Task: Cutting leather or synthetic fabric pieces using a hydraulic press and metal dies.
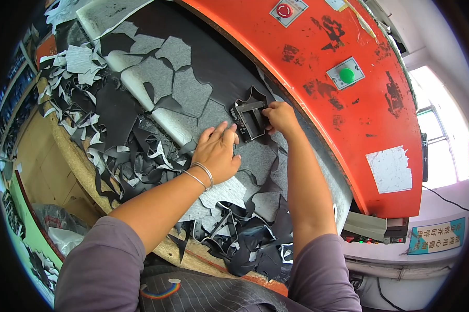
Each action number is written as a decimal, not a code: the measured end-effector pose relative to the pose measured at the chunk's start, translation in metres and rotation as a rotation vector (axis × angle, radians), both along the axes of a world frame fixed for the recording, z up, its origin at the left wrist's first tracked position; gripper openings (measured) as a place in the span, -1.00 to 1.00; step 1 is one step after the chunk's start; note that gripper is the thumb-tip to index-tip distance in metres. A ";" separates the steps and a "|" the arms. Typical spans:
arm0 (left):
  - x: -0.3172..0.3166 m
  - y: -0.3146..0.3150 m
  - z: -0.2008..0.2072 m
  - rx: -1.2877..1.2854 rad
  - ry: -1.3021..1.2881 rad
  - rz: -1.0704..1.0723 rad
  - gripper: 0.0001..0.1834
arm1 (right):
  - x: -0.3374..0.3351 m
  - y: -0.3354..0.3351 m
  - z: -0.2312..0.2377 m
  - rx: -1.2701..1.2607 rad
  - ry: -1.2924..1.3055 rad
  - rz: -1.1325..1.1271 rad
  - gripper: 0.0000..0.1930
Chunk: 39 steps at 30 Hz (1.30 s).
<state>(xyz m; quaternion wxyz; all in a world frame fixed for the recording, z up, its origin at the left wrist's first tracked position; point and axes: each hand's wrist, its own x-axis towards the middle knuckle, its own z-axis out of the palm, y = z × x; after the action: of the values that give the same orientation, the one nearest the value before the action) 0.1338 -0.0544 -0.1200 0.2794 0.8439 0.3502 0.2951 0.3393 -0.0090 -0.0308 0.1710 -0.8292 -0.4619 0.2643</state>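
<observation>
Here's the right hand (282, 118), thumb and fingers pinched on the near right edge of the metal frame (251, 108), which sits on the worktop by the edge of the dark sheet (219, 67). The left hand (216, 153) is palm down just beside it, fingers loosely spread and holding nothing; whether a fingertip touches the frame, I can't tell.

The step looks like placing the frame, and to do it well I'd keep it flat, with its whole outline over unbroken material and close to the last cut edge to spare waste. How much sheet lies beneath it is hidden. Loose scraps (245, 234) are best kept out from under, and both hands should be well clear before anything presses down on it.

Over to the lettering! Small print rings the red button (284, 10) on its pale plate, too fine to make out; the green button (347, 75) has a similar plate. A torn white paper (389, 169) on the red machine (317, 99) shows no readable text. Low on the right hangs a blue-and-white sign (436, 236) with large characters in rows. No brand mark is clear.
</observation>
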 end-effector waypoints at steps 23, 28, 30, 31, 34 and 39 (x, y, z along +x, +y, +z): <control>0.038 0.077 0.008 0.156 0.029 0.046 -0.67 | 0.026 -0.077 -0.048 0.488 -0.176 0.159 0.29; 0.046 0.077 0.011 0.167 0.165 0.096 -0.68 | 0.038 -0.080 -0.046 0.488 -0.147 0.193 0.25; 0.054 0.073 0.013 0.178 0.146 0.092 -0.68 | 0.047 -0.081 -0.050 0.522 -0.131 0.216 0.24; 0.054 0.073 0.014 0.187 0.126 0.084 -0.69 | 0.048 -0.082 -0.052 0.544 -0.106 0.189 0.22; 0.046 0.072 0.014 0.099 0.008 0.079 -0.70 | 0.046 -0.080 -0.056 0.567 -0.062 0.180 0.19; 0.044 0.070 0.017 0.061 -0.022 0.088 -0.70 | 0.038 -0.079 -0.054 0.521 -0.172 0.211 0.16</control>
<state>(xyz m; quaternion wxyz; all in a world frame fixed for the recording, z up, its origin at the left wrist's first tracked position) 0.1779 0.0151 -0.1029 0.2442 0.8325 0.3747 0.3270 0.3777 -0.0882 -0.0844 0.3100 -0.7241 -0.6107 0.0817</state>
